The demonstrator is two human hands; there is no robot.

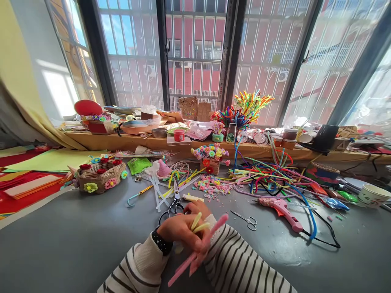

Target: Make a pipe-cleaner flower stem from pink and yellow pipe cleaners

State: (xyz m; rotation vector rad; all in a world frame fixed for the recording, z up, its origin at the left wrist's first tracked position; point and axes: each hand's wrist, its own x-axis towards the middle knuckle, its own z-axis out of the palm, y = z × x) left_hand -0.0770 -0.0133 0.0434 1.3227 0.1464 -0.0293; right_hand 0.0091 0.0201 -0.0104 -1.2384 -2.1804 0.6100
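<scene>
My left hand (180, 232) is closed low in the middle, above the grey floor (76, 240). It grips short yellow pipe cleaner pieces (196, 224) and long pink pipe cleaners (214, 230) that run slantwise from upper right to lower left. My right hand (198, 206) sits just behind the left one. Its fingers are curled and mostly hidden, so what they hold does not show. Both arms wear striped sleeves, and a dark watch band (161, 242) sits on the left wrist.
Black-handled scissors (172, 204) and a glue stick (192, 198) lie just beyond my hands. Right of them lie small silver scissors (249, 221), a pink glue gun (282, 208) with its cord, and a pipe cleaner pile (269, 176). A flower basket (99, 176) and coloured paper sheets (49, 160) are left.
</scene>
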